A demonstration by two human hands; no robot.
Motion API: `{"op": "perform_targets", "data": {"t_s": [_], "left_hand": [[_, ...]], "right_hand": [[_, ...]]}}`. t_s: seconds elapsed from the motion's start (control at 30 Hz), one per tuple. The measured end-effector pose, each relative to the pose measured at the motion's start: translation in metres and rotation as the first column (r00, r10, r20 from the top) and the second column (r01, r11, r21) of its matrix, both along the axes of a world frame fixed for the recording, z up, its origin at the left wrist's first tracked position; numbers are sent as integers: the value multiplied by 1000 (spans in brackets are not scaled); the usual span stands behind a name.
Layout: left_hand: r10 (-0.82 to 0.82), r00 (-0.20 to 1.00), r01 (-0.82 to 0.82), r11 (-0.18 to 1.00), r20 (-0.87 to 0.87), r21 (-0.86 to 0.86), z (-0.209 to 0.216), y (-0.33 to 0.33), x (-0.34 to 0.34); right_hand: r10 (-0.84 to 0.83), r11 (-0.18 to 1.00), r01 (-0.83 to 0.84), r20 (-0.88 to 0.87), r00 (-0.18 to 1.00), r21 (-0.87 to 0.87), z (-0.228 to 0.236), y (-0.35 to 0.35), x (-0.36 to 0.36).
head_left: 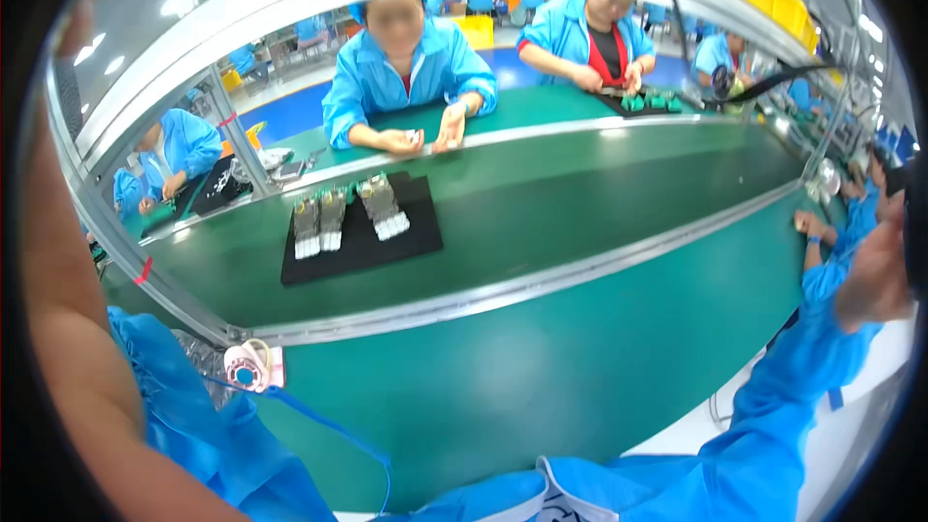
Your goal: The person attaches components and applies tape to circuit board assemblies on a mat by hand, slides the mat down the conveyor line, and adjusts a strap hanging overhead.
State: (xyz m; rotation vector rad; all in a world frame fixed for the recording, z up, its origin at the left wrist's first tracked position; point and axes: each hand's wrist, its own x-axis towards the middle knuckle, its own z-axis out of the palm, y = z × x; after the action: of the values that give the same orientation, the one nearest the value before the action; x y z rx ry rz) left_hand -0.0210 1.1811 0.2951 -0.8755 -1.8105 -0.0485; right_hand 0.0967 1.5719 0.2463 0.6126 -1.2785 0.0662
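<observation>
My left hand (79, 24) is raised at the far left edge, close to the camera; its fingers are blurred and partly cut off. My right hand (873, 271) is lifted at the right edge, beside a dark shape at the rim, and its fingers are mostly hidden. Neither hand touches anything on the bench. Beyond them, a black mat (416, 216) lies on the green conveyor belt (541, 193). On it rest three circuit board assemblies (379, 203) with white ends and green parts at the back.
A green bench (541, 367) curves before me, edged by a metal rail (503, 295). A small pink-and-white fan (248, 372) and a blue cord (329, 418) lie at left. Across the belt, a co-worker (406, 77) holds a small white part. Metal posts (159, 295) frame the left.
</observation>
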Motion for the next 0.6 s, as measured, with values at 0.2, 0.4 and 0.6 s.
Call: {"op": "perform_targets", "data": {"t_s": [0.2, 0.4, 0.6], "left_hand": [[-126, 991, 131, 987, -51, 96, 35, 19, -12], [-263, 962, 265, 964, -72, 15, 34, -23, -36], [-362, 909, 342, 931, -206, -128, 31, 61, -135]], "right_hand": [[-77, 992, 109, 361, 929, -71, -46, -42, -53], [67, 970, 39, 418, 906, -241, 6, -33, -60], [619, 724, -417, 252, 744, -550, 67, -69, -111]]}}
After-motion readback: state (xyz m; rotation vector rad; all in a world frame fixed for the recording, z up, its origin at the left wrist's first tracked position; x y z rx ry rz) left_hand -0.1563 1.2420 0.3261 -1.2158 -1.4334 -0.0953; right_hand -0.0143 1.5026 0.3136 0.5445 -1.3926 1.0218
